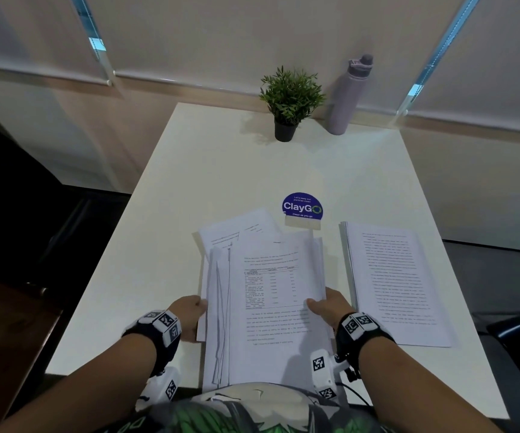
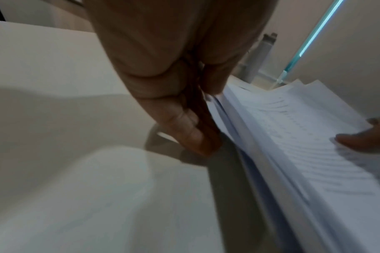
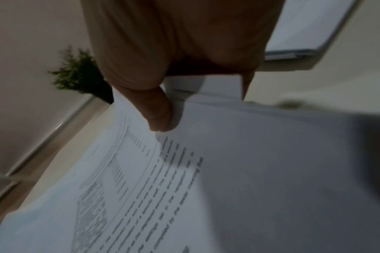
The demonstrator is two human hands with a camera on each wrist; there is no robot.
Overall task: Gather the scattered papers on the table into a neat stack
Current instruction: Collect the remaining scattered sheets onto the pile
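Note:
A loose bundle of printed papers [image 1: 268,307] is lifted a little off the white table [image 1: 165,214] in front of me, its sheets fanned and uneven. My left hand [image 1: 194,310] grips the bundle's left edge, with its fingers [image 2: 191,135] curled under the sheets [image 2: 293,137]. On the right edge my right hand [image 1: 321,304] pinches the bundle, thumb [image 3: 158,109] on the top page [image 3: 206,171]. A few sheets [image 1: 237,229] lie on the table behind the bundle. A second, squared stack of papers [image 1: 396,285] rests at the right.
A blue ClayGo sign [image 1: 302,209] stands just beyond the papers. A small potted plant [image 1: 288,104] and a lilac bottle [image 1: 348,95] stand at the table's far edge by the wall. A dark chair [image 1: 515,332] is at the right.

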